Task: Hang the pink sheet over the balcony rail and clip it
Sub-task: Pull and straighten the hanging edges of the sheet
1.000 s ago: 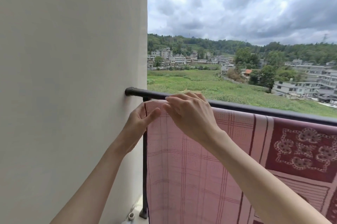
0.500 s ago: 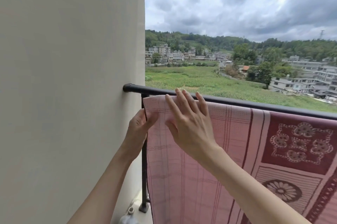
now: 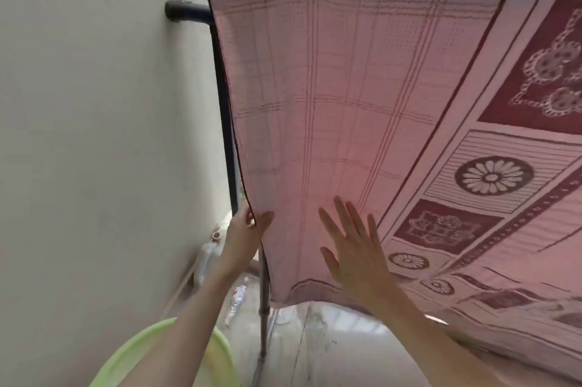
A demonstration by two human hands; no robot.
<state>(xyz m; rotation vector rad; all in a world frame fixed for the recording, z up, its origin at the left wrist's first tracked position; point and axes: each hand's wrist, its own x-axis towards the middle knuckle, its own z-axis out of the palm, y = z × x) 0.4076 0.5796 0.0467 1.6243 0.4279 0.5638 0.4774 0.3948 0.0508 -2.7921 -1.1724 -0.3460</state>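
**A:** Item one: pink sheet (image 3: 330, 87). Location?

**B:** Draped over the balcony rail (image 3: 185, 10), hanging down its inner face. The sheet's left edge falls just beside the rail's upright post, near the wall (image 3: 78, 134); its bottom hem hangs clear above the balcony floor (image 3: 330, 342).

**A:** Material and handling?

**B:** Woven cloth, plaid at the left end, maroon floral panels to the right. Judged soft and limp, with enough weight to hang straight; it bows and ripples toward the hem, so it should slide or bunch easily on a smooth rail. Not fragile.

**A:** Hands?

**B:** Left hand (image 3: 244, 234) pinches the sheet's left edge low down, thumb on the front face, fingers behind. Right hand (image 3: 352, 248) lies flat on the cloth just right of it, fingers straight and spread, holding nothing.

**A:** Best hold?

**B:** The bound left edge and the lower-left corner for tugging it square; the flat palm for smoothing. For clipping, I would take it at the top fold, where cloth doubles over the rail.

**A:** Clips?

**B:** None visible. The top fold is partly out of frame, so I cannot tell.

**A:** Sundries?

**B:** Green basin (image 3: 163, 355) at the bottom edge, by the wall.
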